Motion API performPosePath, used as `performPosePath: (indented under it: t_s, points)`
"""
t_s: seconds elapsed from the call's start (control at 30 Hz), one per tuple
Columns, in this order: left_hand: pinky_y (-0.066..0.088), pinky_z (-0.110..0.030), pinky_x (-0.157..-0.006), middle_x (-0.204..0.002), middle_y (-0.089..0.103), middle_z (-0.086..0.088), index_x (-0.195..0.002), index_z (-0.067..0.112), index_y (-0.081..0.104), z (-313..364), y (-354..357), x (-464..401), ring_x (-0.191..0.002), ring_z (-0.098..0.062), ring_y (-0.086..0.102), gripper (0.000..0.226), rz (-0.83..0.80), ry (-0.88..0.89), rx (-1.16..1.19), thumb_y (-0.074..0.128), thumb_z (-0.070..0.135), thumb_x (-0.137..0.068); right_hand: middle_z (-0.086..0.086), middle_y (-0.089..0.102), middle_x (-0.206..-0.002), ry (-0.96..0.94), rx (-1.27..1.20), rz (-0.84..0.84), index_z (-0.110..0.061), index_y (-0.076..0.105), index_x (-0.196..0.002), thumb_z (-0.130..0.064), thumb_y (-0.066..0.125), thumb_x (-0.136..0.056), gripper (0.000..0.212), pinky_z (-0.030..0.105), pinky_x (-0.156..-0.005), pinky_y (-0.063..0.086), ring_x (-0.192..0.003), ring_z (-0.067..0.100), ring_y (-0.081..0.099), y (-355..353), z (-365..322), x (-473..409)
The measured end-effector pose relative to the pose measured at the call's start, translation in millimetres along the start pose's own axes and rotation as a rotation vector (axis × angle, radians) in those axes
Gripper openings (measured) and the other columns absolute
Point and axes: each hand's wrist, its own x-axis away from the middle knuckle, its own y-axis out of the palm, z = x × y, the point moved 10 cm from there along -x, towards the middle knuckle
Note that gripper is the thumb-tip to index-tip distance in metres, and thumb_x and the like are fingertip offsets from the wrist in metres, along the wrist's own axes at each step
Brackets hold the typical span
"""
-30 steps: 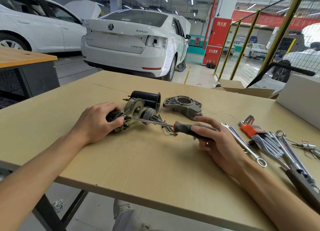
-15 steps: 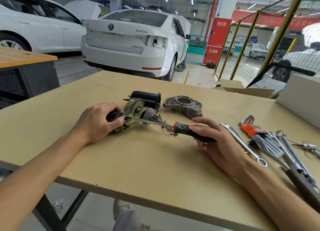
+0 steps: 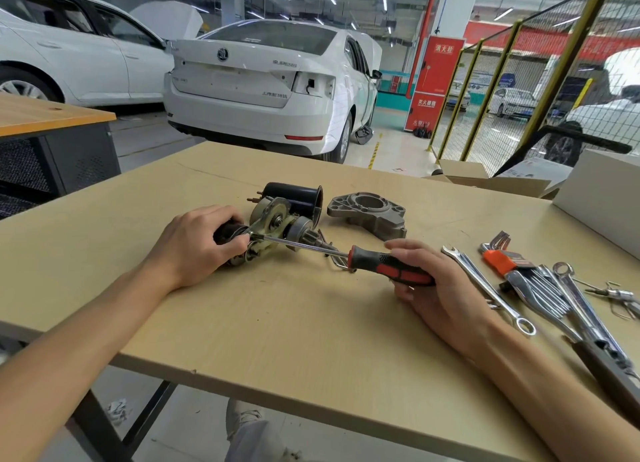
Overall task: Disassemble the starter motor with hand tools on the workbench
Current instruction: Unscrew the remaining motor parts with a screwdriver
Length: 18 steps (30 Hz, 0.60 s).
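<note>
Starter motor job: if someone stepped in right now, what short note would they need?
Left hand: grips the motor at its left end, steadying it on the bench.
Right hand: holds the screwdriver by its handle, tip at the motor's plate beside the left fingers.
Done: the black can and the grey housing lie apart behind the motor.
Left: free whatever the screwdriver is working on, then strip the rest. Wrenches and hex keys lie to the right.
</note>
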Motion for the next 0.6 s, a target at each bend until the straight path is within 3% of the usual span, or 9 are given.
performPosePath:
  t_s: [0.07, 0.13, 0.2, 0.3, 0.37, 0.5, 0.6]
  points:
    - [0.038, -0.036, -0.068, -0.083, 0.062, 0.006, -0.090, 0.021, 0.062, -0.2, 0.1, 0.0, -0.080, -0.021, 0.053, 0.056, -0.001, 0.002, 0.002, 0.036, 0.066, -0.070, 0.008, 0.058, -0.072, 0.001, 0.025, 0.027, -0.006, 0.068, -0.099, -0.031, 0.068, -0.079, 0.032, 0.024, -0.043, 0.032, -0.051, 0.015, 0.043, -1.5, 0.7, 0.7]
    - [0.037, -0.036, -0.068, -0.082, 0.061, 0.007, -0.089, 0.021, 0.062, 0.0, 0.4, 0.0, -0.080, -0.021, 0.053, 0.055, 0.000, 0.003, 0.002, 0.036, 0.066, -0.070, 0.008, 0.056, -0.071, 0.013, 0.051, 0.051, -0.009, 0.069, -0.098, -0.025, 0.060, -0.090, 0.020, 0.023, -0.039, 0.024, -0.045, 0.015, 0.037, -4.9, 1.6, 1.2]
    - [0.038, -0.036, -0.068, -0.082, 0.061, 0.007, -0.089, 0.021, 0.062, -0.2, 0.5, -0.1, -0.080, -0.020, 0.053, 0.056, 0.000, 0.001, 0.004, 0.036, 0.066, -0.070, 0.007, 0.057, -0.073, 0.015, 0.047, 0.043, -0.009, 0.069, -0.100, -0.017, 0.061, -0.088, 0.017, 0.022, -0.041, 0.022, -0.046, 0.014, 0.036, -5.2, 1.1, 1.6]
    - [0.039, -0.036, -0.068, -0.083, 0.062, 0.007, -0.089, 0.021, 0.061, -0.3, -0.2, 0.3, -0.080, -0.019, 0.053, 0.055, 0.001, 0.000, 0.007, 0.036, 0.066, -0.070, 0.002, 0.065, -0.079, 0.013, 0.010, 0.018, -0.009, 0.066, -0.111, -0.015, 0.069, -0.070, 0.041, 0.022, -0.047, 0.028, -0.054, 0.009, 0.047, -1.9, -0.4, 2.3]
    - [0.037, -0.035, -0.067, -0.082, 0.061, 0.007, -0.089, 0.021, 0.062, -0.2, 0.0, 0.4, -0.079, -0.019, 0.053, 0.055, 0.001, -0.001, 0.006, 0.035, 0.066, -0.070, 0.001, 0.067, -0.080, 0.005, -0.010, 0.011, -0.008, 0.065, -0.112, -0.014, 0.069, -0.066, 0.046, 0.022, -0.049, 0.030, -0.056, 0.007, 0.050, 0.1, -1.1, 2.7]
    - [0.035, -0.035, -0.066, -0.081, 0.060, 0.008, -0.090, 0.021, 0.062, -0.8, 0.0, 0.3, -0.079, -0.018, 0.052, 0.056, 0.002, -0.004, 0.003, 0.036, 0.066, -0.069, 0.008, 0.061, -0.077, 0.004, 0.042, 0.053, -0.007, 0.067, -0.102, -0.027, 0.063, -0.082, 0.028, 0.026, -0.044, 0.023, -0.046, 0.015, 0.037, -2.9, 0.3, 2.0]
    - [0.036, -0.035, -0.067, -0.083, 0.061, 0.007, -0.090, 0.021, 0.062, -1.0, 0.4, 0.5, -0.080, -0.019, 0.053, 0.057, 0.000, -0.005, 0.002, 0.036, 0.066, -0.069, 0.005, 0.056, -0.070, 0.018, 0.033, 0.051, -0.010, 0.069, -0.099, -0.023, 0.062, -0.086, 0.019, 0.024, -0.040, 0.017, -0.043, 0.013, 0.031, -5.2, 2.4, 1.2]
